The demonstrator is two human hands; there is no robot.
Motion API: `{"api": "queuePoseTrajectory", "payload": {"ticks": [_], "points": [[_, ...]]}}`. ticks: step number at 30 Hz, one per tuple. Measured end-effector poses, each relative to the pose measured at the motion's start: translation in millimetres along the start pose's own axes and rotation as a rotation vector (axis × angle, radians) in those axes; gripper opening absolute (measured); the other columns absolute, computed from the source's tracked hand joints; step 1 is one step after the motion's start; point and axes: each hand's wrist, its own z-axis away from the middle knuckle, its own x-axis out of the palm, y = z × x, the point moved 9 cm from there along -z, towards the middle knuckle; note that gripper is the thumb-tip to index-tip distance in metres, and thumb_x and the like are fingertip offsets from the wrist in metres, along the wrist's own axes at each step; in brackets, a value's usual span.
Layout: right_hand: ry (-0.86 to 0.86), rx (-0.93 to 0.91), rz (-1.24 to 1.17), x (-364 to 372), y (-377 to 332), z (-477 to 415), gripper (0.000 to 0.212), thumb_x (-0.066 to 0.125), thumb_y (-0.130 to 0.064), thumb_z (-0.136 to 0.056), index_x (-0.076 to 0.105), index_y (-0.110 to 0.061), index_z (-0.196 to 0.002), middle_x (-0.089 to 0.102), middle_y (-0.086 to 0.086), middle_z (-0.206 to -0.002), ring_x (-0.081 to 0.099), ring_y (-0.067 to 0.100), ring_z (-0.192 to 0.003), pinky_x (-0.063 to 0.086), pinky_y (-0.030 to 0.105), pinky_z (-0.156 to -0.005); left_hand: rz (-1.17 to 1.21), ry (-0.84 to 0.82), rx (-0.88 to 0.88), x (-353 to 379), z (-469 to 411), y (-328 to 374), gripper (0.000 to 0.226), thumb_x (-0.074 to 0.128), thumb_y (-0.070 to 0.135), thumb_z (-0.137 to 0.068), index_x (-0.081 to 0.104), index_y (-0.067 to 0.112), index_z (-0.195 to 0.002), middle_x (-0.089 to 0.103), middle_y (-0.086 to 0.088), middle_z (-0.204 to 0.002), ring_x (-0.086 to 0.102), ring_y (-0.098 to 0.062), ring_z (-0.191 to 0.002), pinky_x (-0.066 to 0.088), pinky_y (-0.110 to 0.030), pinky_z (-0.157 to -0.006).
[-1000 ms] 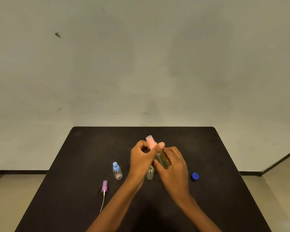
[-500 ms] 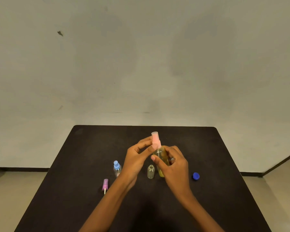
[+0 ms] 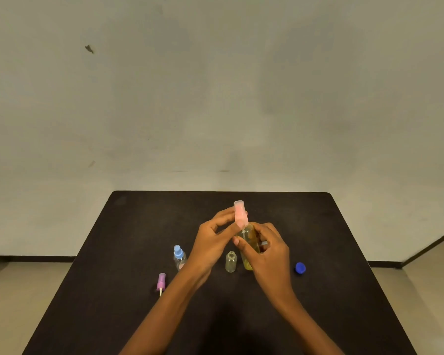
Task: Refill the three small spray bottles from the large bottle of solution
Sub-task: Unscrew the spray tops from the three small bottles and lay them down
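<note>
Both hands on the yellow bottle (image 3: pixel 248 235)
Your left hand (image 3: pixel 210 242) pinches its pink sprayer (image 3: pixel 240 213), right hand (image 3: pixel 269 254) grips it, beside the open bottle (image 3: pixel 231 262).

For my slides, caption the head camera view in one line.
The left hand pinches the pink spray cap on a yellow-filled bottle gripped by the right hand over a black table.

Black table (image 3: pixel 128 252), pale scuffed wall (image 3: pixel 215 85), beige floor (image 3: pixel 23 290), dark skirting (image 3: pixel 31 258)
</note>
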Motion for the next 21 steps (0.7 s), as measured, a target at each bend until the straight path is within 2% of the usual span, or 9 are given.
{"api": "queuePoseTrajectory", "payload": {"ticks": [4, 10, 13, 15, 17, 19, 21], "points": [[0.004, 0.001, -0.004, -0.4, 0.8, 0.8, 0.03, 0.074, -0.025, -0.074, 0.064, -0.014, -0.101, 0.058, -0.002, -0.091, 0.058, 0.008, -0.085, 0.045, 0.011, -0.071, -0.025, 0.088, -0.018, -4.7, -2.3, -2.2, 0.034, 0.069, 0.018, -0.077, 0.065, 0.014, -0.11, 0.063, 0.005, -0.12, 0.059, -0.003, -0.106, 0.05, -0.015, -0.079], [0.016, -0.016, 0.016, 1.3, 0.5, 1.9, 0.028, 0.075, -0.023, -0.074, 0.062, -0.017, -0.099, 0.057, -0.005, -0.09, 0.057, 0.006, -0.083, 0.045, 0.008, -0.071, -0.001, 0.156, -0.066, -7.5, -3.6, -7.9, 0.032, 0.074, 0.024, -0.071, 0.065, 0.013, -0.1, 0.066, 0.003, -0.11, 0.06, -0.01, -0.104, 0.05, -0.026, -0.086], [0.03, -0.045, 0.035, 1.8, -1.4, 2.7, 0.027, 0.076, -0.018, -0.073, 0.061, -0.017, -0.096, 0.056, -0.007, -0.088, 0.058, 0.005, -0.081, 0.046, 0.008, -0.071, 0.017, 0.182, -0.089, -6.2, -4.0, -10.3, 0.035, 0.075, 0.024, -0.071, 0.061, 0.011, -0.099, 0.066, 0.002, -0.11, 0.06, -0.016, -0.106, 0.052, -0.028, -0.084], [0.027, -0.051, 0.035, 2.5, -1.1, 2.3, 0.026, 0.076, -0.018, -0.074, 0.061, -0.017, -0.095, 0.057, -0.005, -0.088, 0.059, 0.007, -0.08, 0.047, 0.01, -0.07, 0.008, 0.145, -0.076, -0.8, -3.4, -6.4, 0.046, 0.073, 0.025, -0.072, 0.054, 0.014, -0.111, 0.062, 0.004, -0.116, 0.058, -0.014, -0.108, 0.051, -0.023, -0.082], [0.018, -0.043, 0.019, 3.0, -0.8, 1.2, 0.027, 0.075, -0.028, -0.073, 0.061, -0.018, -0.095, 0.057, -0.005, -0.088, 0.058, 0.007, -0.081, 0.047, 0.011, -0.069, 0.04, 0.043, -0.047, 7.6, -1.9, -1.9, 0.057, 0.068, 0.033, -0.07, 0.048, 0.018, -0.121, 0.06, 0.008, -0.122, 0.056, -0.01, -0.112, 0.051, -0.022, -0.085], [0.021, -0.04, 0.002, 1.9, -1.1, -0.4, 0.038, 0.07, -0.043, -0.071, 0.063, -0.016, -0.097, 0.058, -0.005, -0.088, 0.058, 0.006, -0.082, 0.046, 0.01, -0.069, 0.07, -0.049, -0.035, 14.3, 0.6, 0.4, 0.053, 0.06, 0.036, -0.075, 0.052, 0.02, -0.124, 0.059, 0.012, -0.125, 0.055, -0.006, -0.115, 0.049, -0.024, -0.091], [0.021, -0.037, -0.001, 1.4, -1.2, -2.3, 0.039, 0.075, -0.039, -0.071, 0.063, -0.014, -0.099, 0.058, -0.004, -0.09, 0.058, 0.007, -0.083, 0.046, 0.009, -0.071, 0.075, -0.061, -0.037, 13.1, 1.0, -0.5, 0.038, 0.055, 0.029, -0.085, 0.058, 0.023, -0.122, 0.061, 0.017, -0.123, 0.055, -0.003, -0.116, 0.047, -0.025, -0.094]]}}
